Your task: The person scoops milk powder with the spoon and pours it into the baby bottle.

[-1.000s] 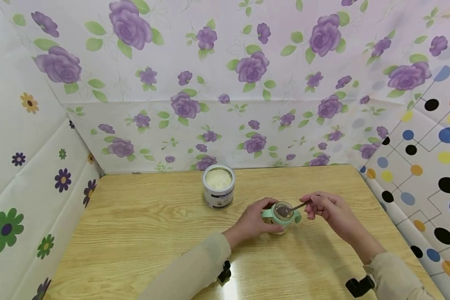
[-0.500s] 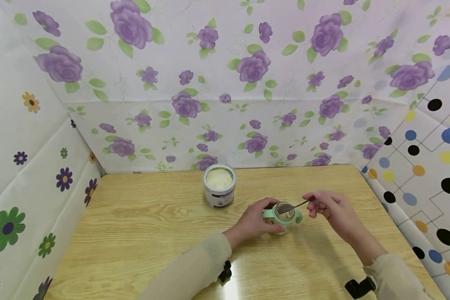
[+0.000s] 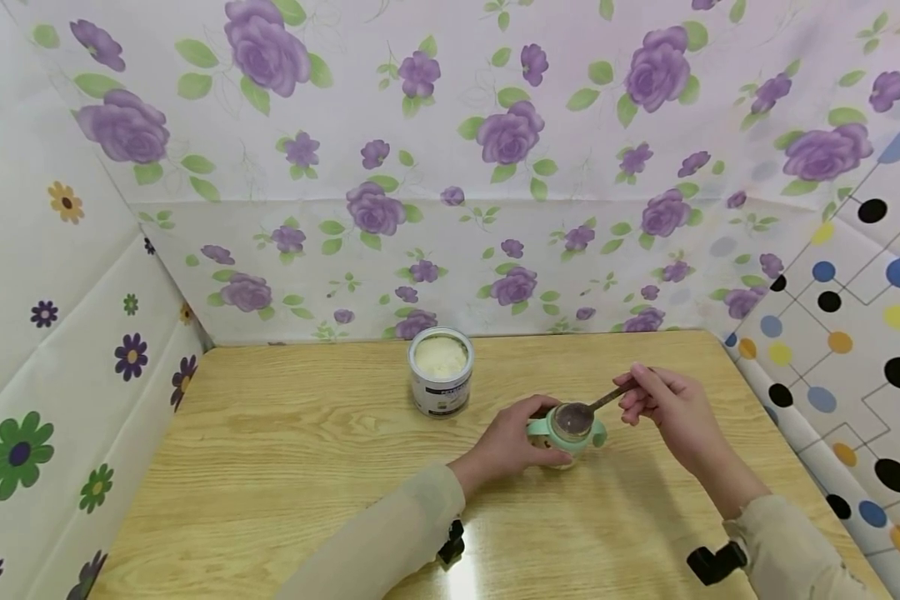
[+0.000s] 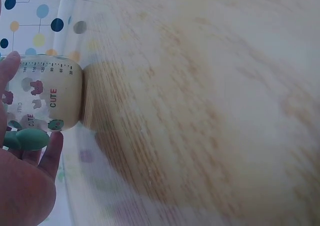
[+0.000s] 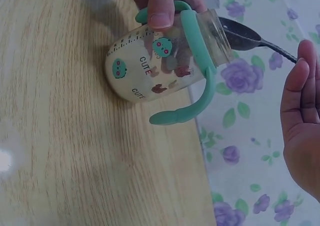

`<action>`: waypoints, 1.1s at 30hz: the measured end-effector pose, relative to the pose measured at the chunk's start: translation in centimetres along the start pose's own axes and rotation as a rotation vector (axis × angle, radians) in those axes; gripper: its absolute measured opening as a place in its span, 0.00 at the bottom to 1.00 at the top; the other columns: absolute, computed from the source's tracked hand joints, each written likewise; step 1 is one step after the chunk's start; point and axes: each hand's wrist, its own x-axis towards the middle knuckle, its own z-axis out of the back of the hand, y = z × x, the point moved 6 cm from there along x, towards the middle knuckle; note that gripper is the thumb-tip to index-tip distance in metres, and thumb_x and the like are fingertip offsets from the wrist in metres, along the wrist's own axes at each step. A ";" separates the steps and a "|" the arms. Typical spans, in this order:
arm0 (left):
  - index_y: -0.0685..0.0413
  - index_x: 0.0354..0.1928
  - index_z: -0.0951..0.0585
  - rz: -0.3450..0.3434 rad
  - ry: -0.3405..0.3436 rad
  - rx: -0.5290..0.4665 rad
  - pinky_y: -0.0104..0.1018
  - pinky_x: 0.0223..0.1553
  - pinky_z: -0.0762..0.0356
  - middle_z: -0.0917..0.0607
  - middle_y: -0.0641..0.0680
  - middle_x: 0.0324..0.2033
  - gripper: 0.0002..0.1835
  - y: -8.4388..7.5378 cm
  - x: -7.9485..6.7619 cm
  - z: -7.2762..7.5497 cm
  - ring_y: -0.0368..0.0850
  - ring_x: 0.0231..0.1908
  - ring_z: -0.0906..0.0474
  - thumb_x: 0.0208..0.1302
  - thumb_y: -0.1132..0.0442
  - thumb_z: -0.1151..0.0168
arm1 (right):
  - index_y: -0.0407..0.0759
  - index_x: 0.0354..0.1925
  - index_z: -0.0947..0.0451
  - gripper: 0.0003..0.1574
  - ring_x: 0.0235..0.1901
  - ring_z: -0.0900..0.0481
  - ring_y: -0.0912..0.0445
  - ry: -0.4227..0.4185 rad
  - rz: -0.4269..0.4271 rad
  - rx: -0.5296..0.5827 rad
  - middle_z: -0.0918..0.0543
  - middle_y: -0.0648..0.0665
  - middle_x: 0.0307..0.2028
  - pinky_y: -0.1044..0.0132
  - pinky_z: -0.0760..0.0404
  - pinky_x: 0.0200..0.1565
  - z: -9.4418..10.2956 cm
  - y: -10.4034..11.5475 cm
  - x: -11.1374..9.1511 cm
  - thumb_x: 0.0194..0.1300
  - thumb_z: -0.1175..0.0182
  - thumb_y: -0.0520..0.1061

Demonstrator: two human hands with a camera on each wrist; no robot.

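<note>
A clear baby bottle [image 5: 165,60] with mint-green handles, printed "CUTE" and animal faces, stands upright and uncapped on the table. Something cream-coloured shows through its wall near the base [image 4: 72,98]. My left hand [image 3: 512,442] grips the bottle from the left, around its side and one handle. Between thumb and fingers, my right hand [image 3: 675,417] pinches the handle of a dark metal spoon [image 3: 574,418]. The spoon's bowl is right at the bottle's mouth; the right wrist view shows it beside the rim. Whether any powder is on it, I cannot tell.
Behind and left of the bottle stands an open tin [image 3: 441,392] filled with pale yellow powder. Wood-grain table [image 3: 285,450] lies under everything. Flowered sheeting [image 3: 435,200] hangs along the back edge, with dotted sheeting [image 3: 832,367] on the right.
The spoon's bowl, edge-on over the bottle mouth half a second ago, now shows its broad face. My right hand has risen slightly. The left hand and bottle stay put.
</note>
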 end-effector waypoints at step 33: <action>0.39 0.72 0.25 0.011 0.006 -0.008 0.38 0.67 0.24 0.17 0.44 0.62 0.42 -0.4 -0.2 0.1 0.34 0.60 0.23 0.57 0.52 0.14 | 0.39 0.42 0.11 0.26 0.28 0.13 0.60 -0.048 -0.102 0.457 0.10 0.49 0.30 0.71 0.12 0.36 1.4 -2.0 -0.3 0.88 0.53 0.46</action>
